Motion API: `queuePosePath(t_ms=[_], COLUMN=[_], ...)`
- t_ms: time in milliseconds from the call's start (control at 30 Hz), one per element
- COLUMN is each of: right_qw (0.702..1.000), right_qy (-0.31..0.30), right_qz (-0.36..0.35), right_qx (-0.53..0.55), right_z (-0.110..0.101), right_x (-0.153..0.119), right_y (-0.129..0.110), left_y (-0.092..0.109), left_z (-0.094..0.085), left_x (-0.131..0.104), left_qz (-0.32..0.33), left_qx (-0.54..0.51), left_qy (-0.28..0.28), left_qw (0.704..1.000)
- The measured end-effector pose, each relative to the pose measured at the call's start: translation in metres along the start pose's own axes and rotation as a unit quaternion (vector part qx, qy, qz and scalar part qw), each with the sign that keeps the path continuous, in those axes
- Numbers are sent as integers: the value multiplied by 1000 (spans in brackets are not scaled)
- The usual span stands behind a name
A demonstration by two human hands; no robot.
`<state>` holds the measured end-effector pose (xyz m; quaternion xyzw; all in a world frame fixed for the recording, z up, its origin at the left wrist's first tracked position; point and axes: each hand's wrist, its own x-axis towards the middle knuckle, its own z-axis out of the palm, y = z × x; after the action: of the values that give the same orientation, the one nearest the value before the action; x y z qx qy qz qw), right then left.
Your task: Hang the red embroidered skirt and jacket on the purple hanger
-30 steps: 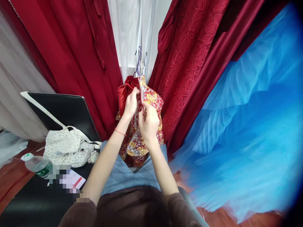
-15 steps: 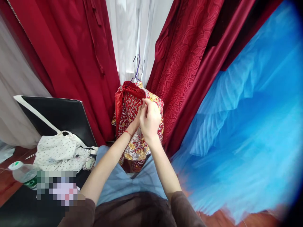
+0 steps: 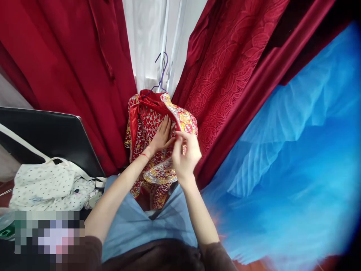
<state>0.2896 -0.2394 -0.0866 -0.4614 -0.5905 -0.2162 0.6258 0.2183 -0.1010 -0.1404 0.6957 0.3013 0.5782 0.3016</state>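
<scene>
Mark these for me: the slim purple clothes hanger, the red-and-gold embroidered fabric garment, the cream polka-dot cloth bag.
Purple clothes hanger [image 3: 161, 79]: head view, on its neck below the hook.
Embroidered garment [image 3: 149, 126]: head view, on its patterned cloth.
Polka-dot bag [image 3: 42, 184]: head view, on its dotted side.

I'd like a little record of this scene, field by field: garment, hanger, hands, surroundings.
Garment: red with gold-and-silver patterning, front open
Hanger: purple, at the garment's collar
Left hand: open, laid on the patterned cloth
Right hand: pinching the garment's front edge
To the left: dotted white bag
To the right: blue tulle
</scene>
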Motion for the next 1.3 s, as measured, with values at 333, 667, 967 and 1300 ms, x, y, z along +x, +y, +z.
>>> queuePosePath(t_ms=[333, 667, 967, 1300], right_qw=[988, 970, 974, 952], right_qy=[102, 147, 141, 106], right_qz=[104, 183, 171, 277], right_qx=[52, 55, 55, 74], right_z=[-7, -16, -7, 20], right_x=[-9, -1, -7, -26], right_y=[17, 29, 35, 52], left_y=[-56, -13, -19, 10], left_z=[-61, -47, -48, -23], left_x=[43, 137, 152, 137], left_qz=[222, 209, 137, 42], left_qx=[307, 325, 344, 386], left_qy=[-61, -53, -1, 48], left_qw=[923, 921, 929, 920])
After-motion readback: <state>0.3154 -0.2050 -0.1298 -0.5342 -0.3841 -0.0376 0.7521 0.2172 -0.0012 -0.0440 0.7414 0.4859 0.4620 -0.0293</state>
